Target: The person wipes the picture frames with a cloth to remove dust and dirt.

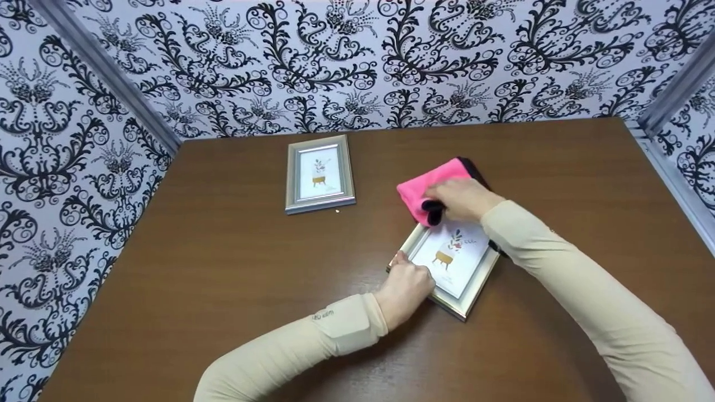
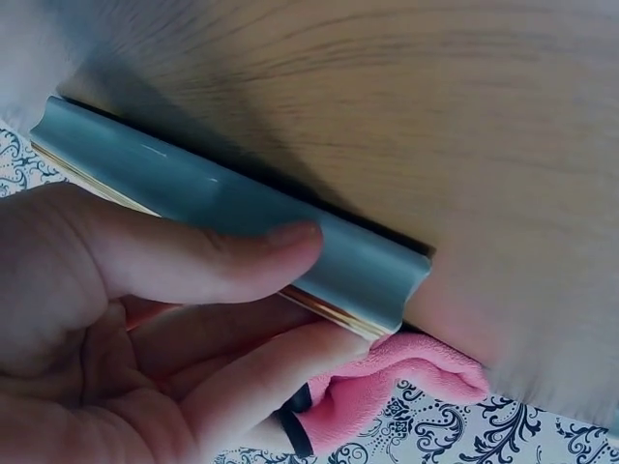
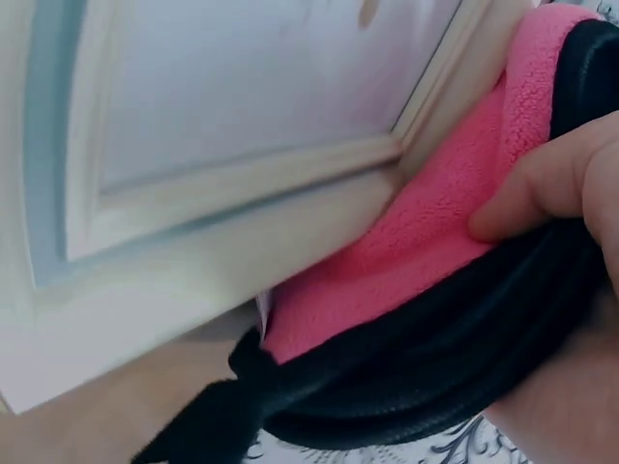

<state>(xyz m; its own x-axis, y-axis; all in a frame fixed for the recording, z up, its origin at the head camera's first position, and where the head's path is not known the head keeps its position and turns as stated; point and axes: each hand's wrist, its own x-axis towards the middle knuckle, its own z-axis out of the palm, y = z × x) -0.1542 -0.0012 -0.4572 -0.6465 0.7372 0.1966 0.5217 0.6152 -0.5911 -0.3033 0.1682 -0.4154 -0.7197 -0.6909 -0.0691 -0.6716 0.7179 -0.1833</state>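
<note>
A picture frame [image 1: 481, 279] with a plant-in-pot print stands at an angle on the right half of the table. My left hand [image 1: 406, 286] grips its left side; in the left wrist view the thumb [image 2: 261, 256] lies on the frame's outer edge [image 2: 193, 184] and the fingers are beneath. At the frame's upper end my right hand [image 1: 461, 198] holds a pink cloth [image 1: 416, 190] with black edging. The right wrist view shows the cloth [image 3: 426, 232] bunched against the frame's border [image 3: 193, 280], with a fingertip pressing into it.
A second picture frame [image 1: 293, 178] with a similar print lies at the back of the brown table [image 1: 234, 279]. Beside its lower edge is a tiny white speck [image 1: 337, 211]. Patterned wall panels [image 1: 335, 67] border the table behind and at the sides.
</note>
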